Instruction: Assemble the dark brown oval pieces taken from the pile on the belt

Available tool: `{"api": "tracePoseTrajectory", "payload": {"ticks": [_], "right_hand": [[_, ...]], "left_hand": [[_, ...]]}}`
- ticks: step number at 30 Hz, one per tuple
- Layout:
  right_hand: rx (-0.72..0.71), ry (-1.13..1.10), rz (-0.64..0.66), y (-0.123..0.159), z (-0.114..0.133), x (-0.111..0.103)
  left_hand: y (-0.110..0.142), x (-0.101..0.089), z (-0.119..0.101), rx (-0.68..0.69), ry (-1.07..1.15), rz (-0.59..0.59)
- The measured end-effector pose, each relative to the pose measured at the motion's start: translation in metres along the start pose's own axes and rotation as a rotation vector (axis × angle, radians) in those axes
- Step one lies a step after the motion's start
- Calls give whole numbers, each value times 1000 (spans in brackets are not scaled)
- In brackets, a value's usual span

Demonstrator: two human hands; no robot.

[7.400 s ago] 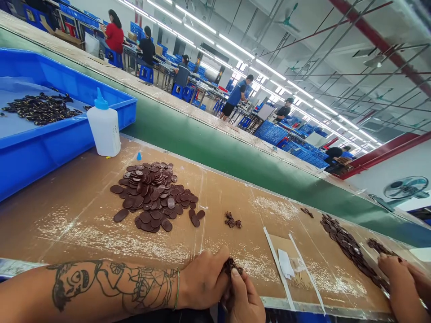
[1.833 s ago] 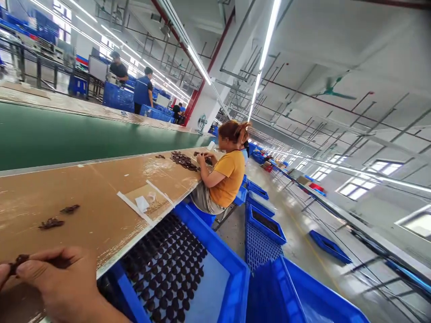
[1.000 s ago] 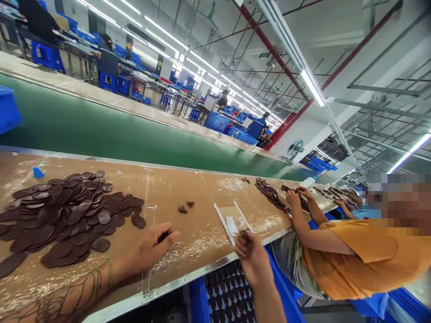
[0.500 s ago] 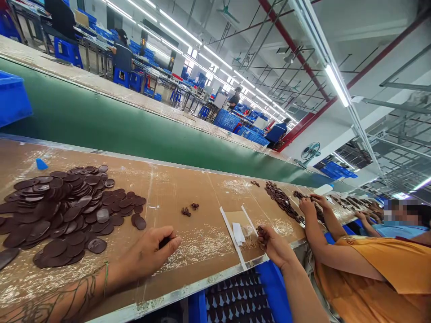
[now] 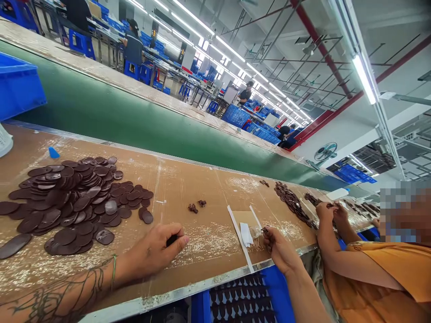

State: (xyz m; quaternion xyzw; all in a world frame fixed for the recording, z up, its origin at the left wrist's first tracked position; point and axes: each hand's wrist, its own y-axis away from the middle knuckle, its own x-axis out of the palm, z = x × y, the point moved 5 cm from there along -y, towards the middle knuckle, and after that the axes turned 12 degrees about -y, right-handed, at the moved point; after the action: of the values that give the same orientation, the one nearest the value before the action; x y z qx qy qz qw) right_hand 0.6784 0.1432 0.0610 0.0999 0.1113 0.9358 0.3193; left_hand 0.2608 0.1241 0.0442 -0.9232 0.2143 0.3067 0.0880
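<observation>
My left hand (image 5: 156, 249) rests on the brown work surface (image 5: 188, 179), fingers curled in with the thumb against them. A dark patch shows inside the curl; I cannot tell whether it is a piece or shadow. To its left lies a heap of dark brown oval pieces (image 5: 81, 199). Between the thumb and fingers of my right hand (image 5: 281, 249) is a small dark brown piece (image 5: 265, 229), mostly covered. Beside it, white strips (image 5: 239, 237) and a small white paper (image 5: 246, 234) lie on the surface. Two small dark clusters (image 5: 193, 208) sit beyond my hands.
Below the table edge, a blue crate (image 5: 281, 291) holds rows of dark pieces. A co-worker in an orange top (image 5: 367, 278) works at right near a dark pile (image 5: 292, 202). A green belt (image 5: 134, 105) runs behind; a blue bin (image 5: 22, 85) stands far left.
The camera view has turned slightly, so the scene sits a little further right. My hands keep nearly the same poses. The co-worker's hands have come closer together.
</observation>
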Motion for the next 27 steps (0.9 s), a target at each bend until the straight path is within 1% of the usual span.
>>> {"api": "tracePoseTrajectory", "payload": {"ticks": [4, 12, 27], "right_hand": [[-17, 7, -23, 1, -1, 3], [-40, 5, -14, 4, 1, 6], [-41, 16, 7, -3, -4, 1]], "left_hand": [[0, 1, 1, -2, 5, -5], [0, 2, 2, 9, 0, -19], [0, 1, 0, 18, 8, -19]]}}
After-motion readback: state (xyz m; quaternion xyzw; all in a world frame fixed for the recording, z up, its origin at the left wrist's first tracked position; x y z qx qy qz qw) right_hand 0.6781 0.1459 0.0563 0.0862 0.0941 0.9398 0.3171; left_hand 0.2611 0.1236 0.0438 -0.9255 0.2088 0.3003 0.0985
